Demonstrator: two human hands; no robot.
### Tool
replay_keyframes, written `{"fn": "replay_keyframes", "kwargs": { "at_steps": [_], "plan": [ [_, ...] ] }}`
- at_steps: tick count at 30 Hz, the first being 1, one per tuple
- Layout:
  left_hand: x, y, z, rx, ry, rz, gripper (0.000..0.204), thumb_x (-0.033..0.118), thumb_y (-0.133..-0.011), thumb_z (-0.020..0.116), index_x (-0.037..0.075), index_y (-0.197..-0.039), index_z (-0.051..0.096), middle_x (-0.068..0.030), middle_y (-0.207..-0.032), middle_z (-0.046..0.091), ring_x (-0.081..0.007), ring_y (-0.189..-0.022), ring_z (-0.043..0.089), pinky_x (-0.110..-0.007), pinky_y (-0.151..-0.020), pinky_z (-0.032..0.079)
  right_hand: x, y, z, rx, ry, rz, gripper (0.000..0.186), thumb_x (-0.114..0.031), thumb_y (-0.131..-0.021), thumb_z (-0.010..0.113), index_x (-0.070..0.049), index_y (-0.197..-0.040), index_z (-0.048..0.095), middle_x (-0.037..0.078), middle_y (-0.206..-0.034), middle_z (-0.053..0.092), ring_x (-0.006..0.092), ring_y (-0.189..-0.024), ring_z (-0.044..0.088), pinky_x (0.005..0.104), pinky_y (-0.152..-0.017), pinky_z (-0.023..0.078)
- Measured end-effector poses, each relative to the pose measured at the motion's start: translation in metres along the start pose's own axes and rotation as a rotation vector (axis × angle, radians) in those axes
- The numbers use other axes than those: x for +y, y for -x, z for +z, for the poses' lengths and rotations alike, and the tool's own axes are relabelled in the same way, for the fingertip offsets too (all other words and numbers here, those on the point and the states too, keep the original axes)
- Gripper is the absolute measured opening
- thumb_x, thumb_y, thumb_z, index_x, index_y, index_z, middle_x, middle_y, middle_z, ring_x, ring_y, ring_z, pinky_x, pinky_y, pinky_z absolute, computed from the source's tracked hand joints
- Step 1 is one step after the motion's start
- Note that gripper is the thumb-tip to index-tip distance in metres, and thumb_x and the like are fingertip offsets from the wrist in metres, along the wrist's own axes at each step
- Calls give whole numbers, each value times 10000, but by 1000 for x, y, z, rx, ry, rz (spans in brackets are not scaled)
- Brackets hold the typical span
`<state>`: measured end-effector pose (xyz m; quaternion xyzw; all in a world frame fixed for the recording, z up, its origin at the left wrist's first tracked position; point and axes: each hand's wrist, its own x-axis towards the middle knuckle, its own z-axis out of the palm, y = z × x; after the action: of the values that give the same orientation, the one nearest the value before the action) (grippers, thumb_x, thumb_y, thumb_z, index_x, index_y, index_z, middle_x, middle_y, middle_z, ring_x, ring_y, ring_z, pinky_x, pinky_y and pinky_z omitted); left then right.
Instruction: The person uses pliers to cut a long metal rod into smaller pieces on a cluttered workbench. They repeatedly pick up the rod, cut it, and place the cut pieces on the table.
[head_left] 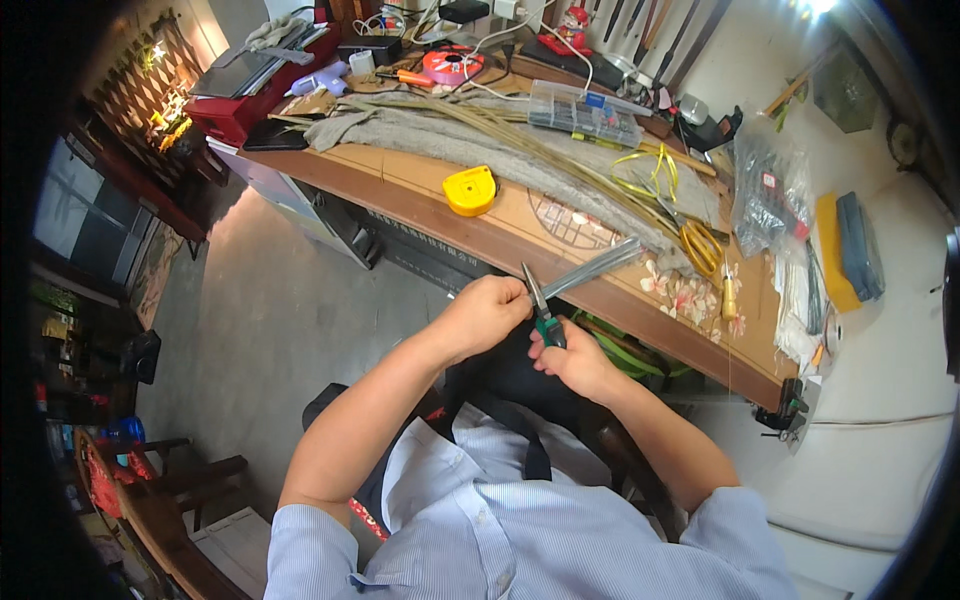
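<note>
My left hand (485,315) is closed around the near end of a bundle of thin grey strips (595,265), which slants up to the right over the table's front edge. Just right of that hand, my right hand (570,360) grips green-handled scissors (550,328) with their blades pointing upward across the strips. Whether the blades touch the strips is unclear. On the tabletop (380,170) above my hands sits a yellow tape measure (468,190). To the right lie yellow-handled scissors (700,248) and a wooden-handled tool (729,298).
Long pale strips (480,130) lie on grey cloth (370,130) along the table, behind them a clear compartment box (585,112), cables and a red tray (225,115). Plastic bags (765,200) lie at right, a clamp (780,410) grips the near corner. A wooden chair (155,490) stands lower left.
</note>
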<state>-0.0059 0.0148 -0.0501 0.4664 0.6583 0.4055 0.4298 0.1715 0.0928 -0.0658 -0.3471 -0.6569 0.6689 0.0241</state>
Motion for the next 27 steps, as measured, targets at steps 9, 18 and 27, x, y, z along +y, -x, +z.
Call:
{"fn": "replay_keyframes", "kwargs": {
  "at_steps": [9, 18, 27],
  "plan": [
    [26, 5, -11, 35, 142, -52, 198, 170, -903, 533, 18, -848, 648, 28, -654, 514, -50, -593, 434, -216, -526, 346, -23, 12, -21, -134, -103, 85, 466, 17, -738, 542, -14, -1202, 523, 66, -1162, 571, 161, -1074, 519, 278, -941, 390],
    [30, 1, -10, 68, 322, -53, 174, 177, -926, 542, 36, -878, 632, 55, -646, 462, -31, -564, 375, -198, -481, 280, -30, 31, -31, -172, -137, 189, 434, -8, -773, 552, -8, -1205, 517, 84, -1140, 589, 165, -1026, 551, 297, -904, 431],
    [40, 0, -10, 54, 447, -55, 164, 149, -945, 530, 33, -973, 643, 65, -676, 465, -15, -587, 377, -172, -494, 287, -36, 38, -44, -42, 434, -34, 330, -171, -823, 540, 31, -1085, 544, 200, -983, 619, 303, -961, 592, 365, -872, 446]
  ]
}}
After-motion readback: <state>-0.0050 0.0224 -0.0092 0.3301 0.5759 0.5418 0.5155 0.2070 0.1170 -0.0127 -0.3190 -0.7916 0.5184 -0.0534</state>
